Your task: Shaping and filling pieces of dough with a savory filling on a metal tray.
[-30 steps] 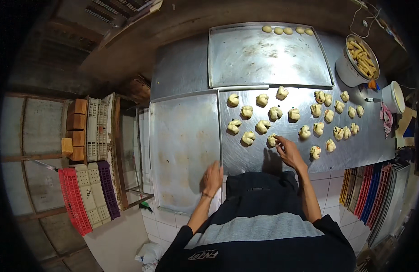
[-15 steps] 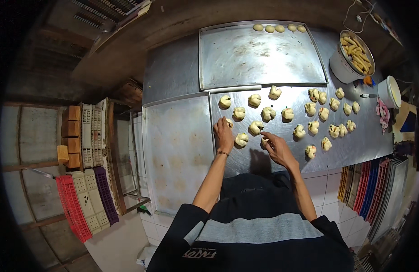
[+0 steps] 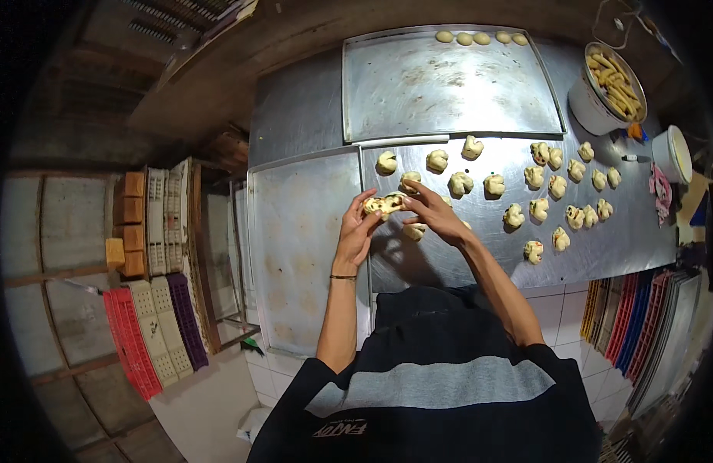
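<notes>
A piece of pale dough with dark filling showing is held up above the table, drawn out lengthwise between my two hands. My left hand grips its left end between thumb and fingers. At its right end, the thumb and fingertips of my right hand pinch the dough. Beneath and beyond my hands lie knotted dough pieces, among them one dough piece partly hidden by my right hand. Another dough piece sits farther right, and a loose group with bits of filling spreads across the table's right side.
An empty metal baking tray lies at my left. The far tray holds several round dough balls along its back edge. At the right stand a bucket of yellow finger-shaped pieces, a white tub and a pink cloth.
My left hand has lifted a dough piece off the table. My right hand has moved left and up to meet it, and the dough is now stretched between both hands.
</notes>
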{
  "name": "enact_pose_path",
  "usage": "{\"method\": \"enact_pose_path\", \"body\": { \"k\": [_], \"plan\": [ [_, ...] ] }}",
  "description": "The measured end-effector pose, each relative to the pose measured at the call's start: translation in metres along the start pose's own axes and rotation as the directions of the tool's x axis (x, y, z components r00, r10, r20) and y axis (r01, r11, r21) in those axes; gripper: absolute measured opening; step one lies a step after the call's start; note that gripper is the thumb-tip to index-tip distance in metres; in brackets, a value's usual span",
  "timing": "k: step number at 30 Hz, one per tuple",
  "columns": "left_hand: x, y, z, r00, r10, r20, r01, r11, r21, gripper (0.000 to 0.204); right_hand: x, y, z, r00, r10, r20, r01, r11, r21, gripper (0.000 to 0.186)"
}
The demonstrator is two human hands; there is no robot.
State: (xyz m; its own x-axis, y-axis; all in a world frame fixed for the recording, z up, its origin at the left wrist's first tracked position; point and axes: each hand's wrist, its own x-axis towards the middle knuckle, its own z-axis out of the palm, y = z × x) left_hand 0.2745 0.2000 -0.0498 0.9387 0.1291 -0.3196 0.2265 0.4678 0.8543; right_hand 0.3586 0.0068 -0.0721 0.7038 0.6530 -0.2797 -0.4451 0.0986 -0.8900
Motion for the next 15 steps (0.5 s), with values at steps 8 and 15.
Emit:
{"method": "enact_pose_path", "body": {
  "k": [8,15],
  "plan": [
    [-0.045,-0.039,0.034,0.964,0.03,-0.262,-0.092,0.969,-0.228,0.03,-0.003,-0.007,0.021,0.996,-0.058,0.07,0.072,0.975,-0.211,0.034],
    [-0.064,-0.065,0.067,0.817,-0.018,-0.577,-0.175,0.944,-0.278,0.024,-0.02,0.001,0.0,0.963,0.232,0.14,-0.173,0.924,-0.342,0.025]
  ]
}}
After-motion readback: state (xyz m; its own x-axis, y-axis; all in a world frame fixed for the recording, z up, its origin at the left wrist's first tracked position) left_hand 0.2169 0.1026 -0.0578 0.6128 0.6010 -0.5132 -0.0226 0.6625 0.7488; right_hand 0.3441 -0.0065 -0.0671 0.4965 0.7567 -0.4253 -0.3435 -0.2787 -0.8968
